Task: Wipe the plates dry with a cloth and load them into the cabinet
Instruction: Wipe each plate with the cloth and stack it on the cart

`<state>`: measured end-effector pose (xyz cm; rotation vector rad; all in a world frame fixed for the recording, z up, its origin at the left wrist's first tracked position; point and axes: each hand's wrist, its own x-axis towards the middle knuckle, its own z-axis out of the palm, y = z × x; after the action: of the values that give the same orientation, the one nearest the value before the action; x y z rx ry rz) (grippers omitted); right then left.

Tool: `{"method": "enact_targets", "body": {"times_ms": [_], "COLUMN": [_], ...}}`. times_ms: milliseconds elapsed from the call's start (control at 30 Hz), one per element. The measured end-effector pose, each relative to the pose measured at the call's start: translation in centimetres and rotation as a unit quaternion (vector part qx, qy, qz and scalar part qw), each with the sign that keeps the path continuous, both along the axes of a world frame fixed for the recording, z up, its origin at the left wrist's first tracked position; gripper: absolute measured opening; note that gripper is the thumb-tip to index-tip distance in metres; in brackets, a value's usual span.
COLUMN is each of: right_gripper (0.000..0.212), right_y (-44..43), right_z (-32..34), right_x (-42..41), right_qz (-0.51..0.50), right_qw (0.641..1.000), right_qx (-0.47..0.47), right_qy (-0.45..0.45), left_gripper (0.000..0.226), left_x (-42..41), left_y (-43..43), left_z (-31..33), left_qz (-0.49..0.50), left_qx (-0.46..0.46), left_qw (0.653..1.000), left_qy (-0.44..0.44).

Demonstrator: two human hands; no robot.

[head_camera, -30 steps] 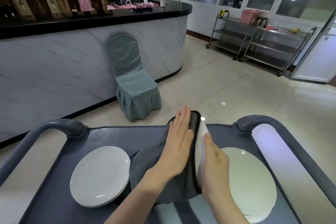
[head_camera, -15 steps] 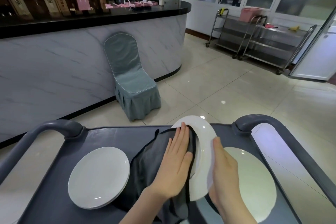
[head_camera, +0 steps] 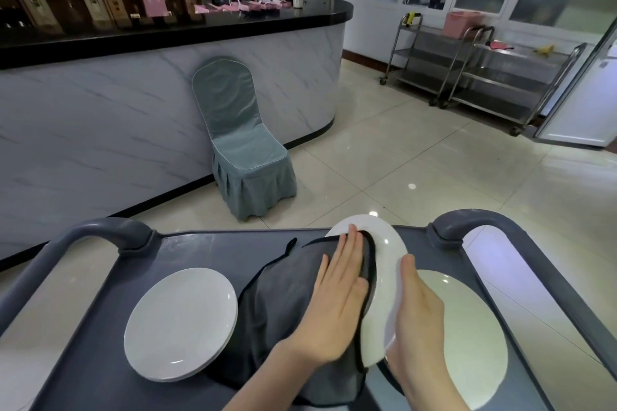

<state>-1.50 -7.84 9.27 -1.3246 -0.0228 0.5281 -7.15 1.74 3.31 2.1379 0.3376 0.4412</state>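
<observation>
Left hand (head_camera: 337,297) flat, fingers straight and together, presses grey cloth (head_camera: 280,304) against face of tilted plate (head_camera: 384,264) at lower centre. Right hand (head_camera: 417,314) grips it from behind, thumb along rim. Cloth trails onto cart tray (head_camera: 207,250). Flat plate (head_camera: 180,324) lower left, another plate (head_camera: 474,337) lower right. Beyond: covered chair (head_camera: 243,150) against marble counter (head_camera: 133,103); steel trolleys (head_camera: 484,70) upper right.

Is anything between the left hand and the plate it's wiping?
Yes: the dark grey cloth lies between the left hand and the upright round white plate. The right hand holds the plate's other face directly.
</observation>
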Motion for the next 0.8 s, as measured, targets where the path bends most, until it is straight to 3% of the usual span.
{"method": "enact_targets", "body": {"times_ms": [100, 167, 233, 300, 367, 433, 500, 567, 700, 800], "right_gripper": [0.058, 0.056, 0.045, 0.026, 0.01, 0.008, 0.022, 0.03, 0.036, 0.036], "right_y": [-0.2, -0.1, 0.2, 0.6, 1.2, 1.6, 2.3, 3.3, 5.2, 6.7], "right_z": [0.2, 0.1, -0.1, -0.4, -0.9, -1.9, -2.9, -4.2, -6.5, -7.2], "right_x": [0.0, 0.3, 0.7, 0.7, 0.2, -0.7, -1.7, -2.7, -5.4, -6.8], "right_qz": [-0.009, 0.017, 0.064, 0.109, 0.165, 0.224, 0.257, 0.28, 0.331, 0.378], "right_qw": [0.998, 0.986, 0.962, 0.947, 0.925, 0.868, 0.774, 0.682, 0.579, 0.546], "right_qx": [-0.028, -0.065, -0.111, -0.126, -0.139, -0.159, -0.188, -0.177, -0.119, -0.111], "right_qy": [-0.059, -0.151, -0.24, -0.274, -0.312, -0.413, -0.547, -0.652, -0.736, -0.74], "left_gripper": [0.056, 0.055, 0.054, 0.045, 0.03, 0.023, 0.024, 0.028, 0.014, 0.026], "left_x": [-0.5, -1.4, -2.6, -3.9, -5.3, -7.0, -9.1, -11.2, -14.6, -17.0], "left_y": [1.3, 1.8, 2.5, 3.4, 4.4, 5.7, 7.3, 8.7, 9.6, 10.0], "left_z": [-2.2, -4.2, -5.9, -6.6, -6.4, -5.0, -3.5, -2.2, -1.2, -1.7], "left_qz": [0.045, 0.059, 0.048, 0.057, 0.149, 0.273, 0.337, 0.36, 0.402, 0.405], "left_qx": [-0.022, -0.033, -0.048, -0.039, -0.094, -0.268, -0.421, -0.47, -0.438, -0.442], "left_qw": [0.999, 0.996, 0.989, 0.986, 0.976, 0.922, 0.842, 0.803, 0.802, 0.799], "left_qy": [0.009, 0.066, 0.133, 0.153, 0.125, 0.061, -0.017, -0.063, -0.058, -0.053]}}
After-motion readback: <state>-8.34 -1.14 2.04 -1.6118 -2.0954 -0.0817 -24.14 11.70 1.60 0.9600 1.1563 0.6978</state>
